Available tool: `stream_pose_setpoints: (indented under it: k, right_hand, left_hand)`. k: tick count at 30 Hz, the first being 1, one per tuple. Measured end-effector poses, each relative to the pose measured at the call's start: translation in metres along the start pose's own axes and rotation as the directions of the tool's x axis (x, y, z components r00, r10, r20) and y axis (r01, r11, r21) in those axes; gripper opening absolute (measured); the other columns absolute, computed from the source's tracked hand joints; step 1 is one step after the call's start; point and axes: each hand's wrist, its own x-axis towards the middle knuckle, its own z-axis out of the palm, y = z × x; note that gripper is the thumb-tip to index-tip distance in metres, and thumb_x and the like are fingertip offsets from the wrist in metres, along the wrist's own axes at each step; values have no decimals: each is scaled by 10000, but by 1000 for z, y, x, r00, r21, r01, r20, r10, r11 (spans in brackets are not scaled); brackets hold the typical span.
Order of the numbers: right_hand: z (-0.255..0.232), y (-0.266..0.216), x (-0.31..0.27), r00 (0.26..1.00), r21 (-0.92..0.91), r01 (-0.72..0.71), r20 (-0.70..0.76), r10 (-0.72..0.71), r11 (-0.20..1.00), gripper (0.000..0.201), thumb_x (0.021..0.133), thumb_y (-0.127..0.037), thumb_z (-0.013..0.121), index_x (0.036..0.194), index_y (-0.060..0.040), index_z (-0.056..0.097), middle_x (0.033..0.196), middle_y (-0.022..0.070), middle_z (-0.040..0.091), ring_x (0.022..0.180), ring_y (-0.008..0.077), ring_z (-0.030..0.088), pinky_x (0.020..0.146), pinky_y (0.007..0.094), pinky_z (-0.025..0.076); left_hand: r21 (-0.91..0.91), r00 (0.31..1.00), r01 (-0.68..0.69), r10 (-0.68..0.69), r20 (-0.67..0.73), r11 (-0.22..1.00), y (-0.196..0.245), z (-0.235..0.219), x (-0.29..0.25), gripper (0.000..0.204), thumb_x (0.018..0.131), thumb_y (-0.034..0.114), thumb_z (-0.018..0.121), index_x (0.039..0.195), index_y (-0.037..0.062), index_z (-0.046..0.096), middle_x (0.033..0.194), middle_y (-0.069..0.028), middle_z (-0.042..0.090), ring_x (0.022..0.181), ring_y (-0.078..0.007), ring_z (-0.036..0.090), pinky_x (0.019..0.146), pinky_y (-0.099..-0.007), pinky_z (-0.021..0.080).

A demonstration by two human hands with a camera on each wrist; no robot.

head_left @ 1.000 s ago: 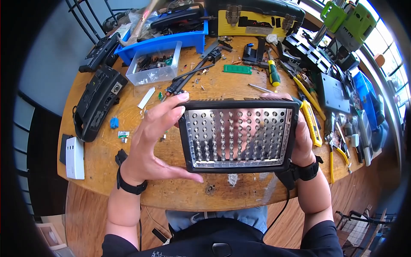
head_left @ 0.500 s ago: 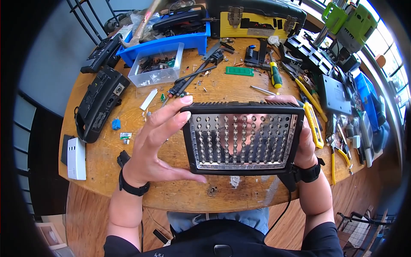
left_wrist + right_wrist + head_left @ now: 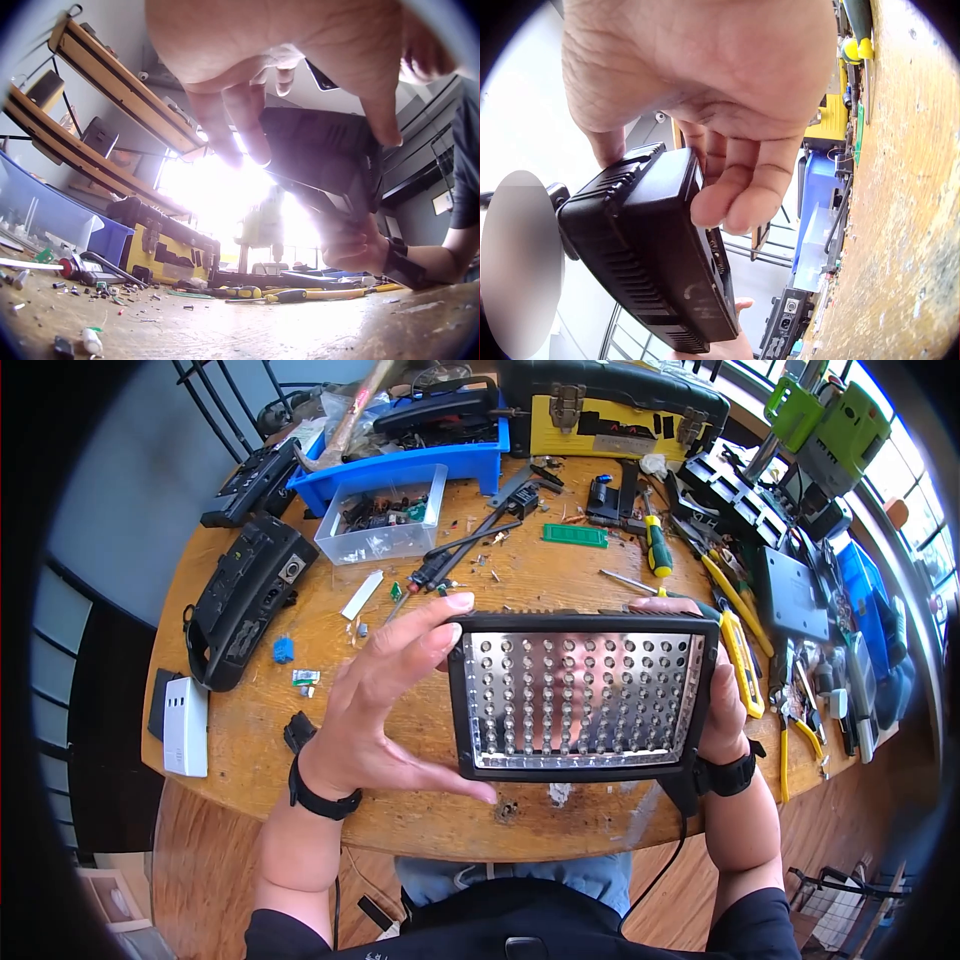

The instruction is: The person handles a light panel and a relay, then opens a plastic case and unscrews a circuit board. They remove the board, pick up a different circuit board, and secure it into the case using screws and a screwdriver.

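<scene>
two-handed, holds up a black led floodlight [image 3: 580, 700] over the front part of the wooden table [image 3: 430, 840], with lit-up glossy face toward the wearer's side. at its upper left corner, touches the frame with fingertips of the open left hand [image 3: 370, 710], and stretches the thumb along the lower edge; cannot tell if also presses there. grips the right end with the right hand [image 3: 728, 715], in the head view partly hidden behind the housing. in the right wrist view, shows better the bent fingers and the ribbed back. because of reflections, hard to make out each led. near the right lower corner, lets a black cable [image 3: 665, 870] hang, with upper end hidden. in the left wrist view, almost loses the drill press [image 3: 830, 435] in strong window glare. beyond the floodlight, has a clear plastic box [image 3: 350, 550] and a screwdriver [image 3: 658, 548] on the table.
</scene>
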Motion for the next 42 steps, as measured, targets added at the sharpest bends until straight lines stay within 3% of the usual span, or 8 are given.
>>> stream_pose_setpoints:
  k: [17,23,29,33,38,40,41,42]
  right_hand:
    - [1,1,1,996,88,-92,-5,92,992,721,853,-461,542,1364,23,383,1217,165,567,1140,220,564,992,344,426]
    - [3,-4,3,987,124,-114,-102,127,986,728,862,-510,506,1361,11,406,1231,181,553,1122,219,575,995,339,433]
    - [5,-1,6,974,199,-223,85,210,954,628,951,-415,421,1405,15,356,1302,176,529,1160,220,567,1010,339,439]
    - [4,5,5,963,319,-266,134,234,910,705,980,-505,388,1436,25,302,1369,179,482,1232,224,523,1033,345,424]
    - [5,8,1,978,148,-174,139,154,973,923,895,-698,392,1448,34,283,1407,158,448,1317,215,427,1119,360,292]
    - [2,6,1,969,98,-174,192,153,980,1022,809,-709,543,1456,29,260,1345,146,500,1103,209,589,861,330,505]
    - [-3,4,1,943,135,-241,269,198,961,1054,780,-696,603,1461,25,247,1313,140,525,1003,203,641,731,310,561]
    - [-3,5,1,942,133,-242,269,200,961,1054,780,-696,603,1461,25,247,1313,140,525,1003,203,641,731,310,561]
  left_hand:
    - [-82,999,35,-34,17,996,-4,-3,-3,1179,432,448,932,1427,136,380,1373,-223,465,1227,-375,504,952,-431,482]
    - [-54,1000,-25,26,17,998,-11,6,-2,950,563,327,901,1388,170,457,1423,-226,405,1233,-376,498,981,-445,464]
    - [189,996,-58,70,-57,980,-9,4,-6,593,708,114,808,1245,205,575,1416,-168,439,1252,-339,492,977,-421,465]
    - [216,997,-74,80,-20,974,-4,1,4,500,740,87,775,1181,120,541,1265,-162,583,1197,-349,544,979,-415,460]
    - [139,999,-22,26,-26,990,-6,-2,3,535,743,201,793,1170,32,520,1150,-213,634,1077,-357,626,944,-419,484]
    - [120,999,35,-30,-39,992,-5,-1,-2,530,739,193,792,1167,28,524,1148,-209,637,1073,-350,630,934,-411,487]
    - [103,995,91,-86,-51,990,-6,-1,-4,525,736,184,790,1163,24,528,1146,-206,641,1069,-343,634,923,-404,491]
    - [128,998,44,-39,-41,991,-10,-3,-5,573,730,162,783,1210,2,516,1118,-197,655,1015,-328,658,881,-380,506]
